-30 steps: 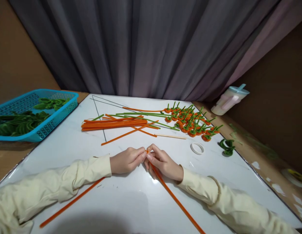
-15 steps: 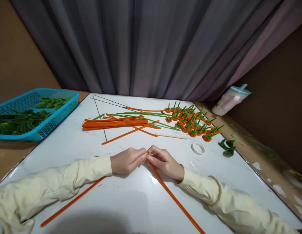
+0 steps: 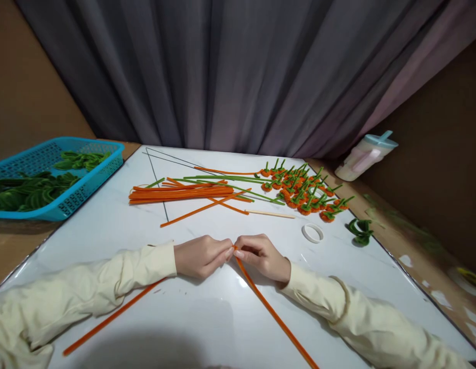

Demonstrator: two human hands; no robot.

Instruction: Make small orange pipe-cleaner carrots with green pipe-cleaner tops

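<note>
My left hand and my right hand meet over the middle of the white tabletop, fingertips pinched together. Between them they grip orange pipe cleaners; one long end runs down to the front right edge of the view. Another orange length comes out under my left forearm and slants to the lower left. The small piece at my fingertips is mostly covered, so its shape is hard to make out. Beyond my hands lies a bundle of orange pipe cleaners, with green pipe cleaners behind it.
Several small orange pumpkins with green stems stand at the back right. Near them are a white ring, a wooden stick and a dark green curled piece. A blue basket holds green pieces. A lidded cup stands far right.
Both hands have shifted very slightly, with the fingertips a little lower and the right hand's grip adjusted. The orange pipe cleaner's long end has swung slightly left.
</note>
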